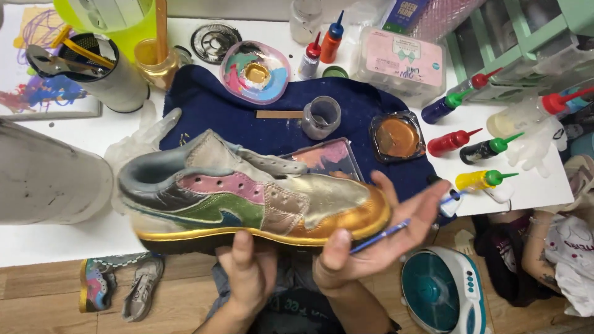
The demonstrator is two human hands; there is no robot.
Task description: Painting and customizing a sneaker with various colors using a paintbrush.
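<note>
shoes 3 | squeeze bottles 9 | brush 1 | hands 2

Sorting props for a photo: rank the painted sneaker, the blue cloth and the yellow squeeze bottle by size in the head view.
1. blue cloth and painted sneaker: unsure, the sneaker is held nearer the camera
2. yellow squeeze bottle
</note>
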